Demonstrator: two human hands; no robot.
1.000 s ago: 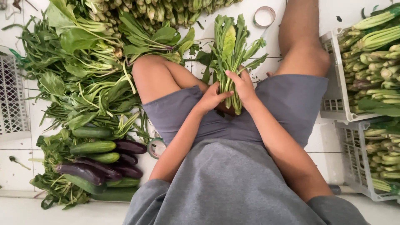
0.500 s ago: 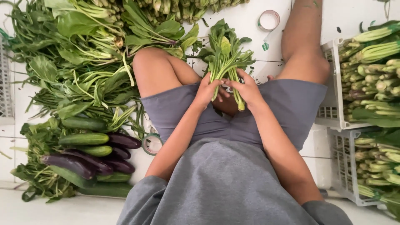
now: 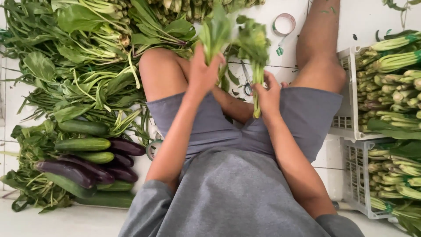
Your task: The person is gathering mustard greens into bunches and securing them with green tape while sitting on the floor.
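The person seems to be splitting leafy greens into bunches. The left hand (image 3: 202, 72) has its fingers clamped round one blurred green leafy bunch (image 3: 215, 30); the right hand (image 3: 268, 94) grips the stems of a second long-stemmed green bunch (image 3: 254, 46). Beyond the fingers lies a white tape roll (image 3: 284, 24), likely needed for binding.

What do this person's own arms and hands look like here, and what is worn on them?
Both arms are bare from the upper arm down, coming out of the short sleeves of a grey T-shirt. The left hand and the right hand are bare: no gloves, and no watch, ring or wristband shows. Grey-blue shorts cover the thighs below them.
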